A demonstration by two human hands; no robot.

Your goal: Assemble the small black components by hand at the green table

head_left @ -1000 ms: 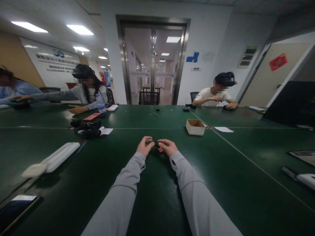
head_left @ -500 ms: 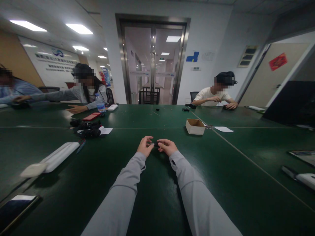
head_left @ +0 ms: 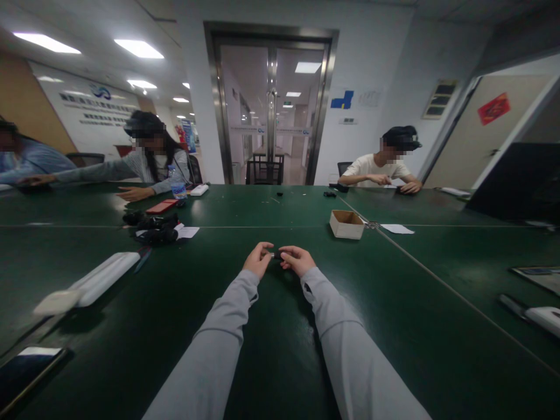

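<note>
A small dark object (head_left: pixel 277 255) with a light, metallic-looking left end is between my hands, above the green table (head_left: pixel 280 326). My right hand (head_left: pixel 297 261) pinches its dark right part between thumb and fingers. On the other side, my left hand (head_left: pixel 258 260) has its thumb and fingertips curled around the light end. The object is too small to make out in detail, and the fingers cover part of it.
An open cardboard box (head_left: pixel 346 225) stands ahead to the right, beside white paper (head_left: pixel 397 229). Black gear (head_left: pixel 155 227) and a white power strip (head_left: pixel 109 277) lie left. A phone (head_left: pixel 30 373) is at the near left. Three people sit across the table.
The light left end of the small object shows a little more between my fingers. Both hands have stayed nearly in place.
</note>
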